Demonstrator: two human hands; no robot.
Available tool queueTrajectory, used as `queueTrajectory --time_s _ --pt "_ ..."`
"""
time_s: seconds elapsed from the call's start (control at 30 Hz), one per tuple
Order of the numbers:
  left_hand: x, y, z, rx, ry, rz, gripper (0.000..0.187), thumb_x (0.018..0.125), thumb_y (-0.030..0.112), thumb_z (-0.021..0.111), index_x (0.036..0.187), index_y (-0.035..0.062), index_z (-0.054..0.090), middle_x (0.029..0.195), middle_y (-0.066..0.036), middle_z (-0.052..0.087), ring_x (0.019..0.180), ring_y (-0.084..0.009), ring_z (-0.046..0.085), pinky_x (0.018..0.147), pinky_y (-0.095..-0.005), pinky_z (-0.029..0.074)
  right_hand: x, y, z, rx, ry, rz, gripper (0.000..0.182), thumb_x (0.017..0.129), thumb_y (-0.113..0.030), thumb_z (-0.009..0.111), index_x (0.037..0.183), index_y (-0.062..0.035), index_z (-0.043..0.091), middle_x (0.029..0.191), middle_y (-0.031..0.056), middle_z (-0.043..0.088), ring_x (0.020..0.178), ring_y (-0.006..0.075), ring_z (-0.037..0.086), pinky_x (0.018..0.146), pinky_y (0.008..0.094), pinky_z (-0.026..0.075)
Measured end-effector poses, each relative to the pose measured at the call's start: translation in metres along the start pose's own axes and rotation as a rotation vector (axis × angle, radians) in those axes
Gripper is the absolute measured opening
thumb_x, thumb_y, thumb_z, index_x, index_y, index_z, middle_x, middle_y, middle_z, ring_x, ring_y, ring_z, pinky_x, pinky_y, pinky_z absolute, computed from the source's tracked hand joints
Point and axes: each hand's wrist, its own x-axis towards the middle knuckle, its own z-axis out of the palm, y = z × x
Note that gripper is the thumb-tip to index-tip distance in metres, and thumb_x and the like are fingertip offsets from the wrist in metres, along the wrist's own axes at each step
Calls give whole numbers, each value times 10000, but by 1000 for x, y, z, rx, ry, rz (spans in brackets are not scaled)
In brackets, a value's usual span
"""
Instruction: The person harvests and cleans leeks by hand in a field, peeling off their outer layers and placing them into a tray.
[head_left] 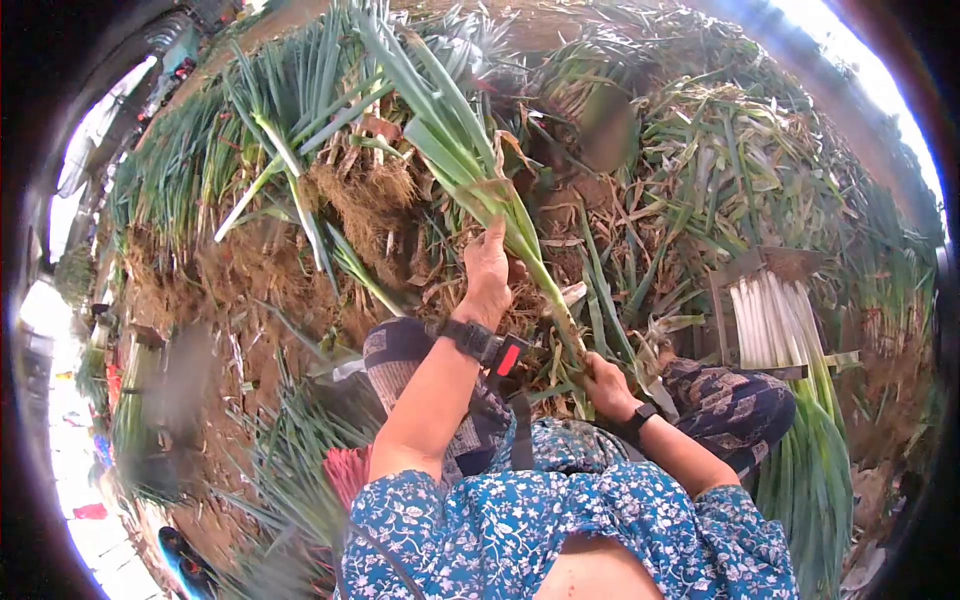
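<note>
A long leek (452,155) slants across the middle of the head view, its green leaves toward the top and its stalk toward my lap. My left hand (487,272) is closed around it just below the leaves. Lower down, my right hand (607,388) grips the stalk near its bottom end. Part of that end is hidden by the fingers. Loose trimmed leaves (605,290) and dry peelings lie under and beside the stalk.
Right of my knee, a metal rack (722,325) holds peeled white leeks (775,320). Unpeeled leeks (200,170) with bushy roots (365,195) lie at upper left. A leaf heap (730,170) covers the upper right. Pink ties (347,473) sit by my left elbow.
</note>
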Motion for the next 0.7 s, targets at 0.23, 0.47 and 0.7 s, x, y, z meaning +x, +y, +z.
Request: queueTrajectory --time_s 0.23,0.47,0.7 --pt "-20 -1 -8 -167 31 68 218 905 259 487 860 57 553 648 -49 557 482 -150 507 437 -313 439 58 -58 4 454 298 -197 182 866 -173 545 934 -4 562 656 -1 507 567 63 430 497 231 353" --pt "-49 -14 -8 225 -136 -177 192 883 156 449 822 20 570 597 -47 534 515 -144 503 534 -277 418 56 -77 -14 548 348 -155 237 880 -210 564 958 14 574 694 21 542 633 88 449 574 257 401" --pt "-95 -127 -52 783 -678 -186 211 909 168 488 984 3 594 807 -17 589 714 -129 480 655 -293 424 58 -86 -36 524 297 -138 274 870 -261 593 923 8 595 693 40 508 700 95 438 632 281 387"
